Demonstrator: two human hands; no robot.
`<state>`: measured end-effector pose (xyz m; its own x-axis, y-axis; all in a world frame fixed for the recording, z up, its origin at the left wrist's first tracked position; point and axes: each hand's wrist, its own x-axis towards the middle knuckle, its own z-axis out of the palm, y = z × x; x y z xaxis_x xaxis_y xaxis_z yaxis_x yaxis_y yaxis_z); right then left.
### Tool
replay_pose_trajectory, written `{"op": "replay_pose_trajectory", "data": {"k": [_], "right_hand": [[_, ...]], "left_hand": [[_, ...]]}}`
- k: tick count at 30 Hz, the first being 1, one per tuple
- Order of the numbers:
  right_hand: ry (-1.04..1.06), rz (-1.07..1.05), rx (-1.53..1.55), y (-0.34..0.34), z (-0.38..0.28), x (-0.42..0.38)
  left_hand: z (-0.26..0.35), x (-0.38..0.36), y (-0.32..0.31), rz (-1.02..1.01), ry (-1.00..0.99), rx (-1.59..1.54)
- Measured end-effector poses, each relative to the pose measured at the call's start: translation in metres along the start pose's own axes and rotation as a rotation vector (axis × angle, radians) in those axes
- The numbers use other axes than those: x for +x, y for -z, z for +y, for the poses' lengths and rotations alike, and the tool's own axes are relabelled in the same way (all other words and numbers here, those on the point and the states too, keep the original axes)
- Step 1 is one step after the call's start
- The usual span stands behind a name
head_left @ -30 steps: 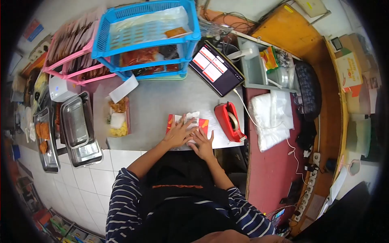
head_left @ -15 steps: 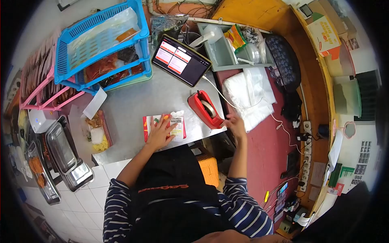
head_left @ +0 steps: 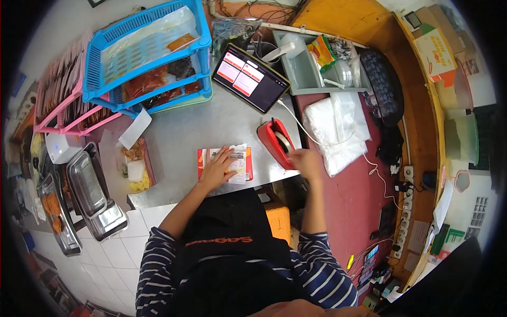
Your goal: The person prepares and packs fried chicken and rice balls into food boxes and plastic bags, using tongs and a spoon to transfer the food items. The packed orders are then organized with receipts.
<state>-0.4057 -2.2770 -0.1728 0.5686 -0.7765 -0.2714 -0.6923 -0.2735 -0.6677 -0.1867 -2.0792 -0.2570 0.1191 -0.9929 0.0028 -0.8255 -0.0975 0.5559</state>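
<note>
My left hand (head_left: 215, 170) lies with its fingers spread on a small red-and-white box (head_left: 250, 165) near the front edge of the metal table. Under those fingers is a printed paper slip (head_left: 240, 164) on top of the box. To the right stands a red tape dispenser (head_left: 273, 141) with a roll of tape (head_left: 283, 141) in it. My right hand (head_left: 307, 164) is at the dispenser's front end, fingers curled together. What they pinch, if anything, is too small and blurred to make out.
A tablet (head_left: 250, 77) with a white cable lies behind the dispenser. Blue stacked baskets (head_left: 142, 58) hold packets at back left. An open food box (head_left: 138, 169) and steel trays (head_left: 87, 182) stand left. White plastic bags (head_left: 335, 127) and a grey bin (head_left: 296, 79) are right.
The whole view has shifted, so things appear farther right. My right hand's fingers have curled closer together at the dispenser's front end. My left hand stays on the box.
</note>
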Motion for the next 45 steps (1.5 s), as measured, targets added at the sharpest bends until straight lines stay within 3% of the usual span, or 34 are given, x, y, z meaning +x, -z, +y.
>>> {"op": "replay_pose_trajectory", "data": {"k": [2,4,6,10,12,14,16,18,20,21,23,24,26,27,29,30,31,32,33,34,36,40,42,45], "right_hand": [[0.289,-0.235,-0.207,-0.063,-0.024,0.023],[0.420,-0.397,-0.479,-0.130,-0.038,0.048],[0.114,-0.386,-0.510,-0.144,-0.078,0.051],[0.067,-0.416,-0.581,-0.135,-0.077,0.057],[0.257,-0.409,-0.554,-0.127,-0.058,0.054],[0.332,-0.379,-0.563,-0.115,-0.041,0.047],[0.122,-0.321,-0.573,-0.098,-0.027,0.038],[0.089,-0.285,-0.565,-0.097,-0.012,0.022],[0.129,-0.117,-0.591,-0.099,-0.002,0.013],[0.107,-0.092,-0.597,-0.086,0.003,0.015],[0.149,-0.175,-0.008,-0.035,-0.008,0.014],[0.149,-0.051,0.140,-0.016,0.003,0.023],[0.007,0.247,0.197,0.035,0.042,0.056],[-0.003,0.518,-0.031,0.061,0.059,0.077],[-0.031,0.830,-0.148,0.104,0.128,0.120],[-0.115,0.879,-0.292,0.123,0.152,0.136],[-0.201,0.859,-0.439,0.136,0.176,0.150],[-0.207,0.848,-0.391,0.145,0.201,0.165],[-0.268,0.717,-0.415,0.151,0.216,0.176],[-0.319,0.581,-0.435,0.154,0.223,0.187],[-0.326,0.545,-0.431,0.157,0.212,0.190],[-0.398,0.605,-0.355,0.153,0.212,0.198],[-0.290,0.683,-0.037,0.150,0.226,0.201],[-0.291,0.645,-0.154,0.154,0.238,0.208]], "left_hand": [[0.000,0.001,0.000,0.024,0.029,-0.034],[0.003,0.002,0.004,0.062,0.096,-0.075],[0.003,0.002,0.003,0.059,0.126,-0.076],[0.004,0.002,0.003,0.059,0.129,-0.044],[0.006,0.002,0.003,0.056,0.124,-0.025],[0.005,0.004,0.002,0.052,0.125,-0.008],[0.006,0.005,0.002,-0.002,0.096,0.044],[0.011,0.004,0.001,-0.040,0.062,0.118],[0.022,0.007,0.001,-0.066,-0.003,0.191],[0.031,0.007,-0.001,-0.101,0.071,0.247],[0.045,0.009,-0.020,-0.146,0.148,0.410],[0.050,0.009,-0.031,-0.156,0.162,0.523],[0.062,0.013,-0.043,-0.085,0.198,0.403],[0.067,0.019,-0.045,-0.017,0.276,0.287],[0.080,0.032,-0.036,-0.013,0.292,0.298],[0.085,0.037,-0.033,-0.016,0.322,0.307],[0.087,0.041,-0.034,-0.007,0.343,0.303],[0.089,0.046,-0.035,0.001,0.353,0.308],[0.091,0.050,-0.034,-0.017,0.373,0.302],[0.092,0.052,-0.033,-0.032,0.400,0.300],[0.092,0.056,-0.038,-0.041,0.436,0.321],[0.095,0.058,-0.042,-0.004,0.446,0.268],[0.091,0.055,-0.045,0.020,0.434,0.276],[0.080,0.057,-0.042,0.042,0.355,0.291]]}}
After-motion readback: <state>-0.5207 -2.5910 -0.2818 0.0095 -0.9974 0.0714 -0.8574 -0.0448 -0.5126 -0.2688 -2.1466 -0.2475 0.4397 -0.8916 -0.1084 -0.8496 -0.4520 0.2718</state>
